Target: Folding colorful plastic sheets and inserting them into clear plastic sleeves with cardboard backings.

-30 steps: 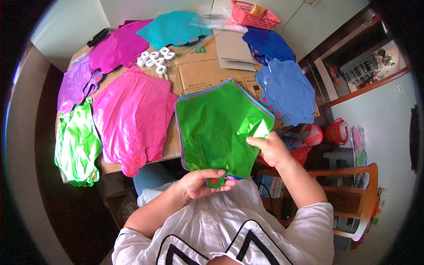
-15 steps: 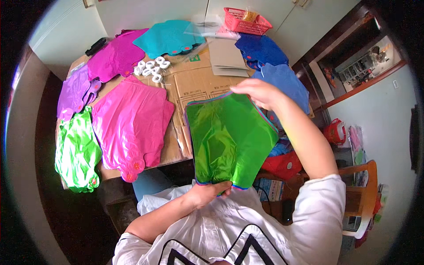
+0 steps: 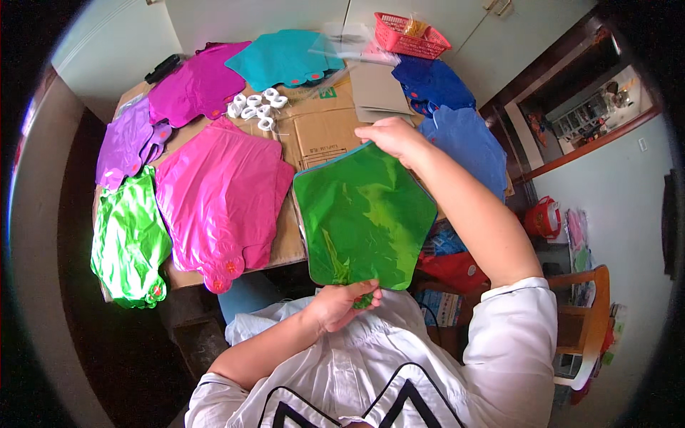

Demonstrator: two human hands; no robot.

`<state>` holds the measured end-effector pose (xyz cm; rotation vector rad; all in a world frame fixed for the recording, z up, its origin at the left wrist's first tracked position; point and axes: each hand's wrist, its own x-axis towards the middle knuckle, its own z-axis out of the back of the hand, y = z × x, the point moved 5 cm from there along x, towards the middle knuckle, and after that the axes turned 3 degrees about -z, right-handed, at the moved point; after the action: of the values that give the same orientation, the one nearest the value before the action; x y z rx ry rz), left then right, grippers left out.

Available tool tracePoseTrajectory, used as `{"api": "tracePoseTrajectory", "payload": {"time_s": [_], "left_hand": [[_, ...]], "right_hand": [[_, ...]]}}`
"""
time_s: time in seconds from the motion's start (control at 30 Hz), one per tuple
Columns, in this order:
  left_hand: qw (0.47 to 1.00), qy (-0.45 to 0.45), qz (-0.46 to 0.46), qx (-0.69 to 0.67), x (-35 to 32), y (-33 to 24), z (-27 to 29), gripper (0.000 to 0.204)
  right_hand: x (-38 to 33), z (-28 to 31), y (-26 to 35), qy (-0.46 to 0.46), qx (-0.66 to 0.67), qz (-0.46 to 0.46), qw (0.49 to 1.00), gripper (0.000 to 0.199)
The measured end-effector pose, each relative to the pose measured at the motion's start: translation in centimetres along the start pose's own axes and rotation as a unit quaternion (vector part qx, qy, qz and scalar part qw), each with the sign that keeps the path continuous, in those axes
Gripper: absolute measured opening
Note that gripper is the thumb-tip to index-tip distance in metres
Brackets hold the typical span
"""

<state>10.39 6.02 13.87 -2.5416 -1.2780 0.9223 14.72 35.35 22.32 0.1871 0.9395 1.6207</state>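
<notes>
A stack of flat, shiny foil pieces that look like uninflated balloons, a green foil balloon [image 3: 367, 214] on top, hangs stretched in front of me at the table's near edge. A thin blue edge shows along its top. My left hand [image 3: 341, 305] is closed on its lower end, the foil bunched under the thumb and fingers. My right hand [image 3: 396, 140] pinches the upper edge between thumb and fingers. To the left lie pink foil balloons [image 3: 221, 192] and a bright green foil balloon [image 3: 128, 242], both with round tabs hanging over the table edge.
Further piles follow the cardboard-covered table [image 3: 314, 128]: purple [image 3: 128, 143], magenta [image 3: 200, 82], teal [image 3: 282, 57], dark blue [image 3: 435, 82] and lighter blue [image 3: 467, 146]. Several white ribbon rolls [image 3: 257, 108], grey cards [image 3: 378, 89] and a pink basket [image 3: 407, 39] lie among them. A wooden chair [image 3: 596, 314] stands right.
The foil stack has been pulled flatter and its coloured lower edges no longer show. My right hand has moved slightly left and up; my left hand still grips the bottom.
</notes>
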Motion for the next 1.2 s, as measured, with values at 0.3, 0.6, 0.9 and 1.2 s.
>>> {"api": "tracePoseTrajectory", "payload": {"time_s": [0.3, 0.6, 0.9, 1.2], "left_hand": [[0.999, 0.018, -0.002, 0.027, -0.5, -1.5, -1.6, 0.015], [0.999, -0.012, 0.021, 0.026, 0.0, -1.3, -1.2, 0.014], [1.000, -0.018, 0.015, -0.001, 0.1, -2.0, -0.5, 0.008], [0.998, 0.047, 0.016, -0.041, -0.4, -2.4, -1.1, 0.015]], "right_hand": [[-0.4, -0.3, -1.2, -0.003, 0.066, 0.046, 0.997, 0.013], [0.5, 0.1, -1.9, -0.063, -0.020, 0.026, 0.997, 0.021], [-2.5, 1.5, -0.2, 0.092, 0.188, -0.016, 0.978, 0.032], [-1.4, 1.9, -3.3, 0.140, 0.197, -0.027, 0.970, 0.024]]}}
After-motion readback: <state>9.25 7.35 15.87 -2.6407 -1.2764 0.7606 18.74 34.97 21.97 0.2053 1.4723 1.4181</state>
